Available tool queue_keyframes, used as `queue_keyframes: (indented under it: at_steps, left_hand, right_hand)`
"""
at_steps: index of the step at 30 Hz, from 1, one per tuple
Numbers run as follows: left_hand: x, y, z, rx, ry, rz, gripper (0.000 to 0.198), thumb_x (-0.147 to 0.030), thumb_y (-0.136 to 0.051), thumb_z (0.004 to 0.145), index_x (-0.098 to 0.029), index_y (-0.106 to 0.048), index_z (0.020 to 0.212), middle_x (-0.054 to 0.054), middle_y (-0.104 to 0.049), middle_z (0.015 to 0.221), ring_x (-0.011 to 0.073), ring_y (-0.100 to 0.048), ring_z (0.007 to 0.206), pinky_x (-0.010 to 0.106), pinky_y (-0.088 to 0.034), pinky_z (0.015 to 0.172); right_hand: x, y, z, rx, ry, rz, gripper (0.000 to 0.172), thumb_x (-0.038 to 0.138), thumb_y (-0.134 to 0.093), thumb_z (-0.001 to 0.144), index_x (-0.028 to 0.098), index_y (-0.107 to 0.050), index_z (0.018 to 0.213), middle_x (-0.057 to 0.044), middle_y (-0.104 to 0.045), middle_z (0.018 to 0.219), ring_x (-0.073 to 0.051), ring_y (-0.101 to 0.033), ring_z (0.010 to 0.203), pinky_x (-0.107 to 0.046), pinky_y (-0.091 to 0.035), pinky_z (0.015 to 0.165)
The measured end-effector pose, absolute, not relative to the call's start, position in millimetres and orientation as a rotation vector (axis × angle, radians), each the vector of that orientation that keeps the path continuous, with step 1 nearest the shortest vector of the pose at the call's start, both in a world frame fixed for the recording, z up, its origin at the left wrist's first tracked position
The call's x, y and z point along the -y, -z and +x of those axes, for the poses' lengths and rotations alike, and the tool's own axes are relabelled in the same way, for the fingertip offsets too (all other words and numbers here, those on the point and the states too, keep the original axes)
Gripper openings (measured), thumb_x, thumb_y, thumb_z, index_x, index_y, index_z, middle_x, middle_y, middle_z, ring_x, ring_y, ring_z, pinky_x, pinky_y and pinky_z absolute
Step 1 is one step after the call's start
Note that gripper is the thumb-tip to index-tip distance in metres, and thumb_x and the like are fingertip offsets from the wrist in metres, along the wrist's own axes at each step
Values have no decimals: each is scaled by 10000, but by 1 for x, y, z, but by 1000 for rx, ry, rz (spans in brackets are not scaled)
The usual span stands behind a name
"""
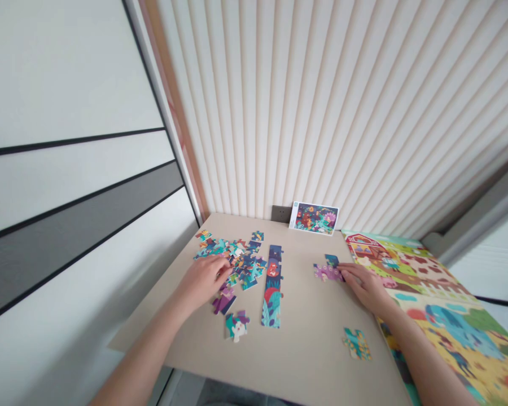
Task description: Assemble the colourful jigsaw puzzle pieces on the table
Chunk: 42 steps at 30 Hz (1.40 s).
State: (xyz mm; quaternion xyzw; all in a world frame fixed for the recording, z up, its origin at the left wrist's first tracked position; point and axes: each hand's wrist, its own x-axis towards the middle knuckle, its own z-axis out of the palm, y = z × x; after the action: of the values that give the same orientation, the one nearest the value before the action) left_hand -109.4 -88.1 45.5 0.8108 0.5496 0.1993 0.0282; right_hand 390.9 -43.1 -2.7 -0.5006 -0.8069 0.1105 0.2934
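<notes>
My left hand [206,277] is over the near edge of a heap of loose jigsaw puzzle pieces [254,269], its fingers curled together; what they pinch, if anything, I cannot make out. At the right, my right hand [366,286] has its fingertips closed on the edge of a purple puzzle piece [327,272], with a dark blue puzzle piece [332,260] adjoining it. Between the hands lies a joined strip of puzzle pieces [273,287] showing a red creature. A white-and-teal piece [237,326] lies nearer me, and a teal-and-yellow piece [357,344] is at the near right.
A picture card [314,218] of an underwater scene leans against the ribbed wall [254,113] behind the table [305,349]. Beside it is a dark wall socket [281,213]. Colourful farm and animal pictures [461,332] lie along the right side. A white cabinet [88,254] borders the left.
</notes>
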Motion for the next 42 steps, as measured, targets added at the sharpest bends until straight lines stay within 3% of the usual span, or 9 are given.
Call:
queue_keyframes:
  at_steps: [5,10,16,32,42]
  left_hand:
    - [136,-27,-129,-1744,-539,2443,342,-566,-581,929,-257,-710,995,44,-726,1039,235,-685,946,325,-504,867]
    - [148,-7,-140,-1799,-497,2454,433,-608,-630,875,-301,-697,1173,59,-685,1222,282,-661,1089,379,-508,934]
    - [139,8,-145,-1729,-525,2402,319,-505,-566,942,-272,-710,1106,67,-691,1175,270,-658,1076,405,-518,958]
    - [144,3,-144,-1561,-676,2641,351,-367,-442,1055,-282,-600,1356,38,-671,1294,192,-653,1169,336,-520,1063]
    - [127,-47,-71,-1057,-645,2732,357,-342,-469,1058,-268,-579,1388,64,-663,1265,191,-647,1159,322,-536,1024]
  right_hand:
    - [45,-1,389,2100,-283,-1347,386,462,-460,1010,234,-755,1112,-103,-746,1157,-295,-689,1074,-458,-542,965]
    - [45,0,386,2064,-285,-1373,386,459,-452,1018,230,-751,1106,-105,-749,1139,-290,-689,1067,-447,-529,973]
    - [46,1,387,2055,-282,-1366,380,457,-451,1019,233,-746,1103,-98,-746,1143,-284,-688,1071,-438,-526,975]
    - [43,3,392,2116,-296,-1350,356,444,-480,1004,240,-745,1124,-94,-740,1177,-291,-681,1099,-435,-521,990]
    - [49,-7,384,2110,-299,-1323,375,440,-459,1014,231,-761,1087,-104,-749,1140,-283,-691,1057,-450,-530,977]
